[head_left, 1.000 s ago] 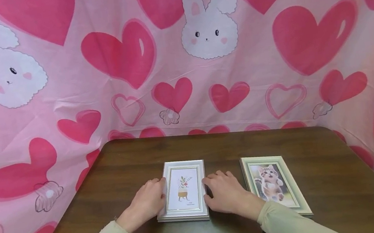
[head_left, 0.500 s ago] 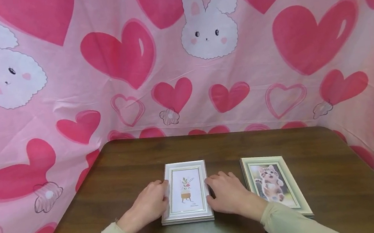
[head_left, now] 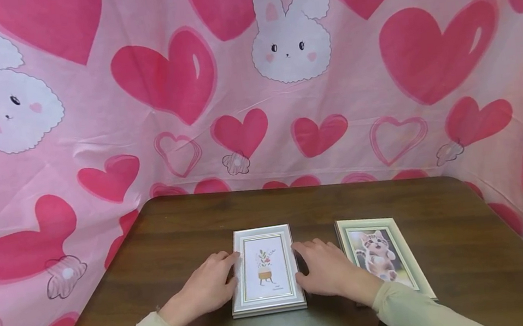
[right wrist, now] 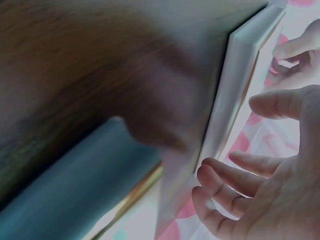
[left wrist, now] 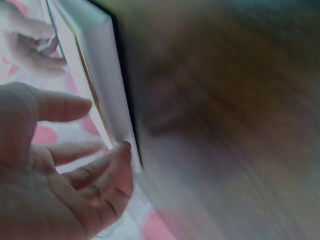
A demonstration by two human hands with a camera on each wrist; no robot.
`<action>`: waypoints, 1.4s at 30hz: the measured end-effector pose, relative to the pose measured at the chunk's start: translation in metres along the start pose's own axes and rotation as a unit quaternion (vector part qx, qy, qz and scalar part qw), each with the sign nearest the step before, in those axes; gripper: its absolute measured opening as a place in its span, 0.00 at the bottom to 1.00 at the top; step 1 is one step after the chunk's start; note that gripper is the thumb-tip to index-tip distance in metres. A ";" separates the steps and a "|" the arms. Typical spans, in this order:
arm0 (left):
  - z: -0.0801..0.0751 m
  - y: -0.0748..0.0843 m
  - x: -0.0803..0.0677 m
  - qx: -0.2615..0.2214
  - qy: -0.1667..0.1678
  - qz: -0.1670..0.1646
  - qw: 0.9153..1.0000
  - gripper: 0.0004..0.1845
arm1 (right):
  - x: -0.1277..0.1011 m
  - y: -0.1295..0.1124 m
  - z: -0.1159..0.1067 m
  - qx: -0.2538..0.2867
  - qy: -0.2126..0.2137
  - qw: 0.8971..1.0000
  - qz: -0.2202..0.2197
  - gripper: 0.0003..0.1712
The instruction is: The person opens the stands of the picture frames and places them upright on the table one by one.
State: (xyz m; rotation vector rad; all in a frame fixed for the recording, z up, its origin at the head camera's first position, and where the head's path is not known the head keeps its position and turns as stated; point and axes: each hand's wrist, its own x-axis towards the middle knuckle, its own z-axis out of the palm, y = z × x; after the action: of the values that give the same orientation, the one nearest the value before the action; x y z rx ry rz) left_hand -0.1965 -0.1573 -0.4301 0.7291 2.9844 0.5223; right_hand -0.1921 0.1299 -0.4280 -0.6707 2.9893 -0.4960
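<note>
Left hand (head_left: 206,290) rests on the wooden table (head_left: 177,234), fingers loosely extended, tips against the left long edge of the white picture frame (head_left: 265,270). Frame lies flat, face up, near the table's front edge at centre; plant print under glazing. Right hand (head_left: 326,273) mirrors on the right long edge, fingers relaxed, touching rather than clamped. Cat picture frame (head_left: 384,258) lies flat just right of that hand.

Judgement: frame looks light and rigid, glazed front probably fragile, smooth moulding slippery. Best taken by both long edges, fingertips under the rim.
</note>
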 end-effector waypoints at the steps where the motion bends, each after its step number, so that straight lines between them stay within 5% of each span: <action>1: -0.001 -0.003 0.000 -0.005 -0.006 0.000 1.000 0.28 | 0.001 0.002 0.000 0.009 -0.002 1.000 0.000 0.36; 11: -0.008 -0.027 0.002 -0.097 -0.098 0.001 0.990 0.39 | 0.010 0.019 0.001 0.060 -0.021 0.997 -0.041 0.39; 20: -0.004 -0.036 0.000 -0.145 -0.097 -0.036 0.984 0.49 | 0.016 0.028 0.002 0.098 -0.057 0.993 -0.037 0.46; 42: -0.003 -0.046 0.008 -0.150 -0.081 -0.038 0.985 0.52 | 0.017 0.026 0.001 0.116 -0.079 0.990 0.014 0.51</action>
State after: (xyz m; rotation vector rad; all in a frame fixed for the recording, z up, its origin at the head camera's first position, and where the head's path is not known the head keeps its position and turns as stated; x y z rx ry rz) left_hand -0.2242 -0.1928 -0.4417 0.5961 2.6873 0.8394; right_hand -0.2182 0.1439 -0.4369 -0.6150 2.7316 -0.7373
